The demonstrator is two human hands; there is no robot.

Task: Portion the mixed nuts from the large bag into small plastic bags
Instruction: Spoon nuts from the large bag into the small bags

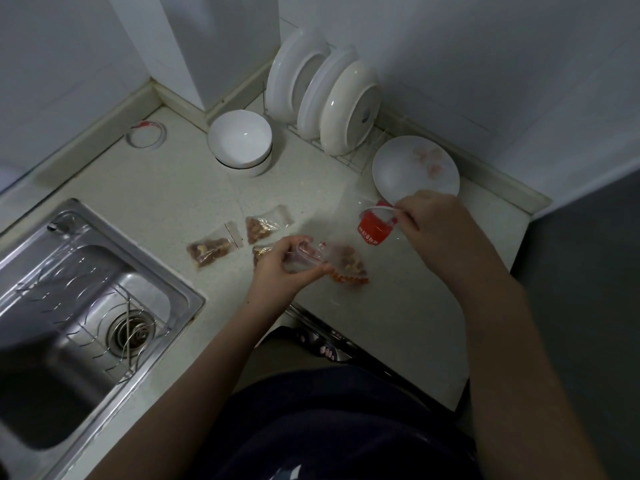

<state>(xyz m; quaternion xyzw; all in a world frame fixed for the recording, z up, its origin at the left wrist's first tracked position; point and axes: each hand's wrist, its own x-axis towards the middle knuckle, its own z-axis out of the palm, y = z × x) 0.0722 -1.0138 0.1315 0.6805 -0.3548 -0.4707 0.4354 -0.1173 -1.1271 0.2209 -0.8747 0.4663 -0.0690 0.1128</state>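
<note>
passable across bare counter (156, 188) at centre left, between sink (152, 271) and stacked bowls (240, 142); blocked at upper centre by racked plates (349, 109), right of centre by a loose plate (412, 171), mid-frame by filled small bags (207, 251).

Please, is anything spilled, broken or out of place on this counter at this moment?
Nothing stands out. No loose nuts show on the counter; the filled small bags lie flat beside the sink, and the plates stand upright in their rack.
</note>
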